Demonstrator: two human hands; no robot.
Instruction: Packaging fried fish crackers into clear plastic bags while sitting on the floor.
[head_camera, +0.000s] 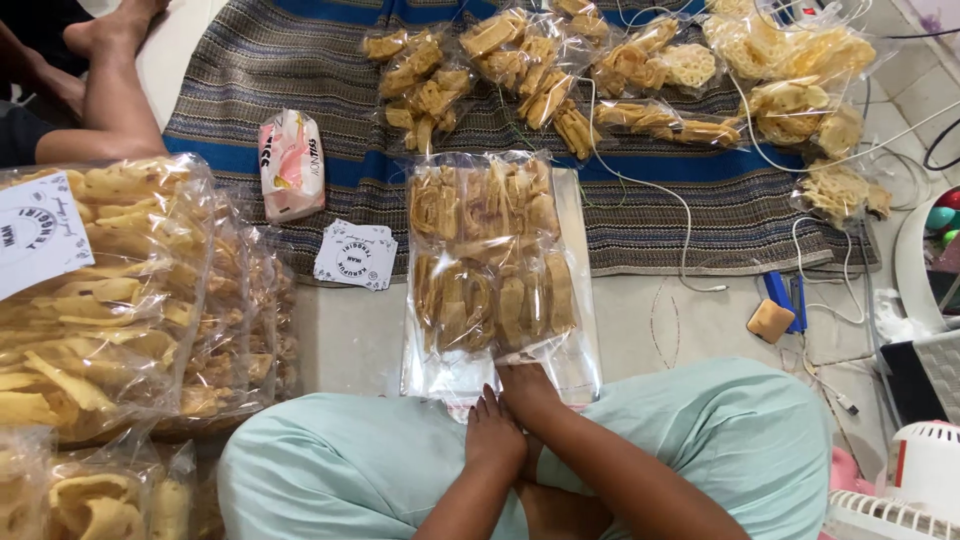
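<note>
A clear plastic bag (490, 262) packed with golden fried crackers lies flat on the floor in front of my crossed legs. My right hand (527, 392) is at the bag's near end, fingers tucked into the loose plastic and gripping it. My left hand (493, 436) rests just beside and behind it, fingers together, the tips touching the bag's edge and holding nothing. Both forearms come in from the bottom over my mint-green trousers (330, 470).
Stacked bags of crackers (100, 300) fill the left. White label cards (355, 255) and a pink-and-white packet (291, 165) lie near a striped rug (300, 70). Several filled bags (560, 70), white cables (680, 215), a tan block (771, 321), a white fan (925, 470). Another person's leg (112, 95) at top left.
</note>
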